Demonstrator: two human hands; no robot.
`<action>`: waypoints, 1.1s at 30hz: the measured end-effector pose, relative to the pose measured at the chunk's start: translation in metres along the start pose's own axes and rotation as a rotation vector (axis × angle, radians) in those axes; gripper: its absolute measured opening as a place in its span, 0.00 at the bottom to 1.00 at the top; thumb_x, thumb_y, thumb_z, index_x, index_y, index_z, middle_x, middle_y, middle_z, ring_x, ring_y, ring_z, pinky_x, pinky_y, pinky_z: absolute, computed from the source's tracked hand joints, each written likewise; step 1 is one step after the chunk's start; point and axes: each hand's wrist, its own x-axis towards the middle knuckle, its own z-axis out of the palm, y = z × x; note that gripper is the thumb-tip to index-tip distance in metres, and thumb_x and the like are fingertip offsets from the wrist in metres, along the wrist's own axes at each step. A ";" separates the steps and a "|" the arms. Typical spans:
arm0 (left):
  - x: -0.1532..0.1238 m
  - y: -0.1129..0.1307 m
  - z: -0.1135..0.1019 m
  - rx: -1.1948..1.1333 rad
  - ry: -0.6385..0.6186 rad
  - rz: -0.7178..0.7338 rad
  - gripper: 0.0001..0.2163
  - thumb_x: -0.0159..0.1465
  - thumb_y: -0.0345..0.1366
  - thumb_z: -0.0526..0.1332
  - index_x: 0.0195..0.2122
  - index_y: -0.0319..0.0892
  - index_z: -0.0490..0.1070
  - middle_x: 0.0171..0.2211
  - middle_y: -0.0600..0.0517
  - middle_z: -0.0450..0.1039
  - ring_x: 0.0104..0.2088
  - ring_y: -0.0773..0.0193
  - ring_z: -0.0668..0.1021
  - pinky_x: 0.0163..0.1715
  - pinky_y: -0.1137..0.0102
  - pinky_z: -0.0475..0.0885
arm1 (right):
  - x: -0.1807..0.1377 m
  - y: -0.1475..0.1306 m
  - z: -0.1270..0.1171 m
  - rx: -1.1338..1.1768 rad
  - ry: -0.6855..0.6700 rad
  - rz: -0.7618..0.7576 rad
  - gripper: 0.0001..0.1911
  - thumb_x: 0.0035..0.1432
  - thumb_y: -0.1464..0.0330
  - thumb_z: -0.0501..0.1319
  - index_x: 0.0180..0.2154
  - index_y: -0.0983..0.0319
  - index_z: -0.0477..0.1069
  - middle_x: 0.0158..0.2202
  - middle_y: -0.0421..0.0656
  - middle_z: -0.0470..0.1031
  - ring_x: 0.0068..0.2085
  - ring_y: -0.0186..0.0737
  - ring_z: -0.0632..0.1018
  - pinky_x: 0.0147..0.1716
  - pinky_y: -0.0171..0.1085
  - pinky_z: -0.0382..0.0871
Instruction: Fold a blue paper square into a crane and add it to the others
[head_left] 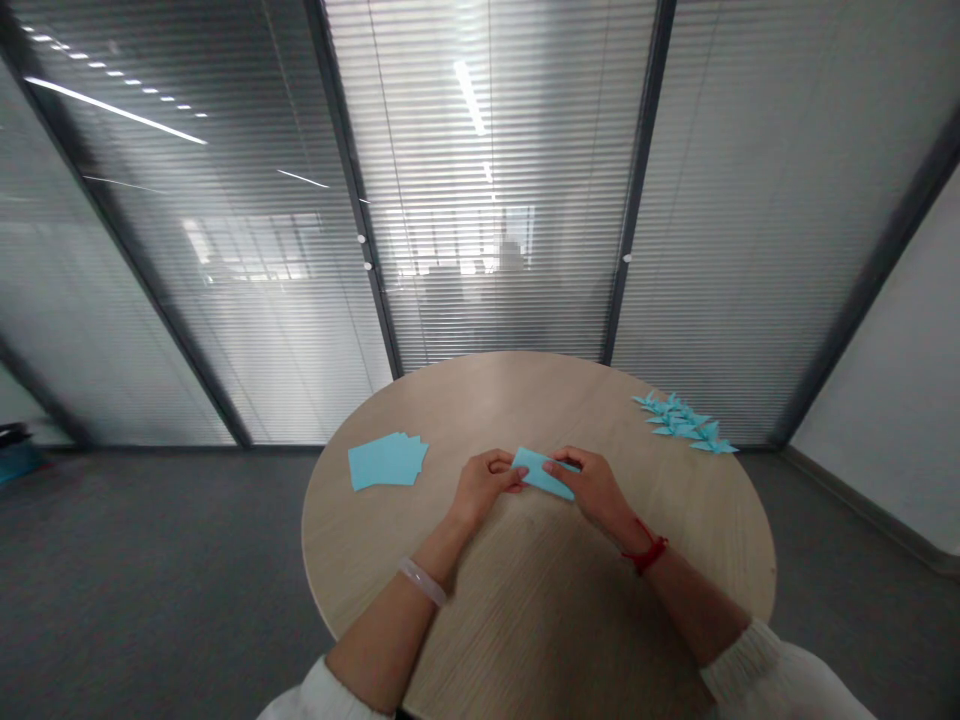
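Note:
A light blue sheet of paper (541, 470), folded into a narrow strip, lies between my two hands at the middle of the round wooden table (525, 580). My left hand (484, 482) pinches its left end with curled fingers. My right hand (592, 485) presses and grips its right end, fingers closed on the paper. A pale bracelet circles my left wrist and a red cord my right wrist.
A small stack of flat light blue sheets (386, 461) lies on the table's left side. Several folded blue paper figures (684, 421) sit in a row at the far right edge. Glass walls with blinds (487, 200) stand behind the table; grey carpet surrounds it.

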 end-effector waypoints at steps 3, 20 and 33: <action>0.001 0.000 -0.003 -0.040 0.059 -0.002 0.14 0.44 0.39 0.71 0.28 0.37 0.73 0.23 0.51 0.76 0.25 0.66 0.77 0.30 0.71 0.72 | 0.001 0.004 0.000 0.032 0.020 0.023 0.14 0.51 0.58 0.62 0.31 0.63 0.76 0.29 0.42 0.76 0.31 0.40 0.75 0.29 0.34 0.64; -0.006 -0.005 0.008 -0.093 -0.028 -0.099 0.19 0.47 0.44 0.71 0.35 0.35 0.76 0.33 0.43 0.79 0.33 0.60 0.80 0.35 0.68 0.74 | 0.002 0.006 0.003 0.258 -0.033 0.088 0.16 0.46 0.57 0.66 0.30 0.63 0.75 0.27 0.43 0.78 0.29 0.41 0.77 0.29 0.36 0.68; -0.010 -0.006 0.016 -0.047 -0.038 -0.088 0.20 0.46 0.49 0.70 0.28 0.35 0.76 0.28 0.45 0.78 0.30 0.60 0.79 0.31 0.68 0.74 | 0.002 0.004 0.003 0.282 0.002 0.069 0.17 0.45 0.55 0.67 0.30 0.63 0.76 0.28 0.43 0.78 0.30 0.41 0.76 0.31 0.37 0.69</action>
